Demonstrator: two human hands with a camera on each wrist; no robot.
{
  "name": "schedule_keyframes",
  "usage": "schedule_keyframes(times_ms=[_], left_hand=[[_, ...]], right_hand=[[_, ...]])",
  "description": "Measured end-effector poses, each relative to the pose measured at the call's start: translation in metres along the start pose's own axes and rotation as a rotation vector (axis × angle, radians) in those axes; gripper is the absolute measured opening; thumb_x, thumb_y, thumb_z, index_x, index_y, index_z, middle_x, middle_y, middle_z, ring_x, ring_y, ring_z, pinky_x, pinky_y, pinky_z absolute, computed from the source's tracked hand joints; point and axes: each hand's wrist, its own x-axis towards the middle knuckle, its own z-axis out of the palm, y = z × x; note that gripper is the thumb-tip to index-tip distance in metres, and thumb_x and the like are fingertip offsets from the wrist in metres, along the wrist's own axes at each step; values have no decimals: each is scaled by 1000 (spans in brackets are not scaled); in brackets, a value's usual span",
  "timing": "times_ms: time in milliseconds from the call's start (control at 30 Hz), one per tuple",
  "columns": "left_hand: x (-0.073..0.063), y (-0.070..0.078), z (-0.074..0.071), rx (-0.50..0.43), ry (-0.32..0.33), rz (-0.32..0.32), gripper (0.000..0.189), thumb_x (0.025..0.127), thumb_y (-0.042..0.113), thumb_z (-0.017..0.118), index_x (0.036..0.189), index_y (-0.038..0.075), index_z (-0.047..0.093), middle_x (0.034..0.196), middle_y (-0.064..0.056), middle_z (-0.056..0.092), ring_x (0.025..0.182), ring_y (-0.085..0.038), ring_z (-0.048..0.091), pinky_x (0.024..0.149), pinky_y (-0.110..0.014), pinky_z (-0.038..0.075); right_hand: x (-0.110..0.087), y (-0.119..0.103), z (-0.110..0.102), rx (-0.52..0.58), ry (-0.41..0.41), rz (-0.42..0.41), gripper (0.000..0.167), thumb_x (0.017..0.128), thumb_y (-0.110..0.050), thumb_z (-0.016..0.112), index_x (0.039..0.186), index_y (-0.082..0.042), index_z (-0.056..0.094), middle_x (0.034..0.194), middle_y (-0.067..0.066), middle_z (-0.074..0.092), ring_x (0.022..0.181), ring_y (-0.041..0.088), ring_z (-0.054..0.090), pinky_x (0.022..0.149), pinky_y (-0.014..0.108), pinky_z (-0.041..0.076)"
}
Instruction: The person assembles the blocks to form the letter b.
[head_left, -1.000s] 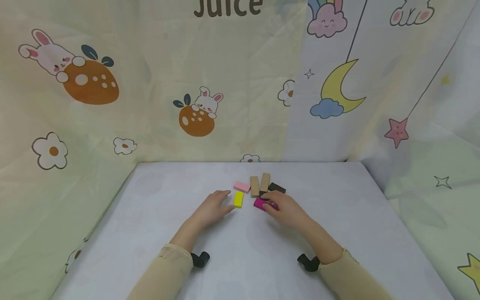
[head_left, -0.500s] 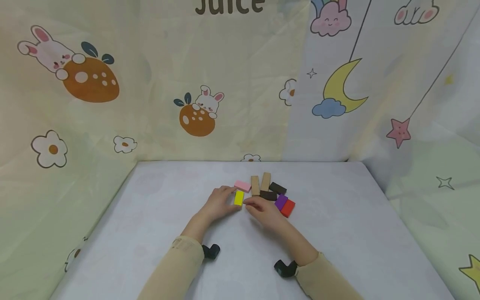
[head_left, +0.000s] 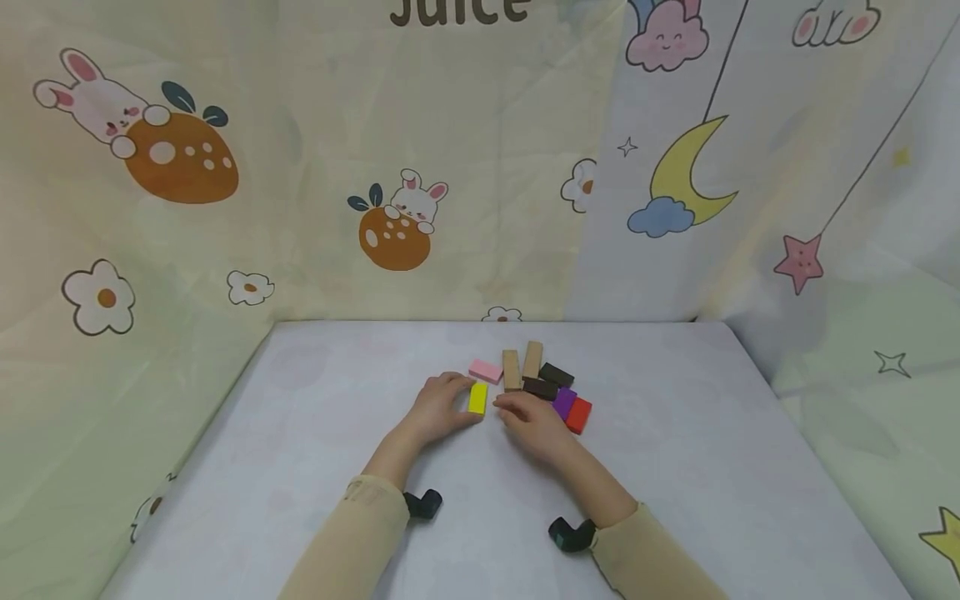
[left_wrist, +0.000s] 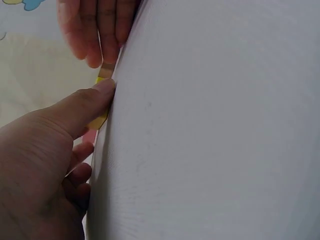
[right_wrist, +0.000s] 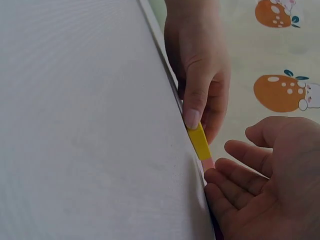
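My left hand [head_left: 437, 408] pinches a yellow block [head_left: 477, 399] by its ends, thumb at the near end and a finger at the far end. In the right wrist view the left thumb lies on that yellow block [right_wrist: 199, 142]. My right hand [head_left: 531, 421] is just right of it, its fingers relaxed and apart from the yellow block, with nothing seen in its grasp. Right behind this hand lie two dark blocks [head_left: 540, 388], a purple block [head_left: 564, 403] and a red block [head_left: 578, 415]. A dark magenta sliver [right_wrist: 218, 230] shows under the right fingers; the rest is hidden.
A pink block [head_left: 485, 371] lies behind the yellow one. Two plain wooden blocks [head_left: 512, 370] stand side by side at the back middle of the white table [head_left: 337, 367]. Patterned cloth [head_left: 300, 208] rises behind the table.
My right hand has moved left from the magenta block toward the yellow one, baring the purple and red blocks. The left hand has closed in on the yellow block. The magenta block is now mostly hidden.
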Motion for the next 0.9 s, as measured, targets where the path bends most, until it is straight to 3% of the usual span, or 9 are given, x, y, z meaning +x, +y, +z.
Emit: schedule_keyframes(times_ms=[167, 267, 400, 500, 900], left_hand=[[-11, -2, 2, -9, 8, 24, 67, 79, 51, 79, 135, 21, 58, 144, -4, 52, 134, -31, 46, 115, -50, 37], [-20, -1, 3, -25, 9, 32, 67, 78, 52, 79, 133, 20, 59, 145, -4, 51, 136, -30, 44, 116, -50, 36], [-31, 0, 8, -10, -2, 66, 67, 77, 54, 79, 132, 20, 59, 145, -2, 51, 138, -26, 43, 117, -49, 35], [-39, 2, 12, 2, 3, 107, 67, 77, 55, 79, 130, 19, 60, 142, -2, 52, 137, -25, 43, 117, -48, 36], [-49, 2, 17, 26, 48, 163, 68, 71, 58, 82, 123, 19, 59, 139, -3, 53, 136, -26, 44, 118, -47, 36]], right_hand=[[3, 3, 0, -34, 25, -25, 25, 98, -29, 60, 122, -26, 68, 129, -8, 64, 123, 20, 58, 105, 47, 50], [5, 1, -1, -44, 23, -22, 29, 99, -31, 59, 127, -26, 66, 135, -7, 60, 111, 21, 62, 101, 46, 52], [11, -1, 0, -95, -8, -13, 38, 99, -35, 57, 137, -30, 59, 152, -6, 47, 128, 24, 55, 108, 51, 46], [16, -1, 3, -145, -33, -46, 43, 99, -35, 57, 142, -29, 54, 159, -6, 37, 147, 24, 35, 116, 54, 36], [20, -2, 9, -233, -67, -93, 40, 99, -35, 56, 137, -25, 59, 154, -6, 44, 145, 21, 38, 117, 52, 35]])
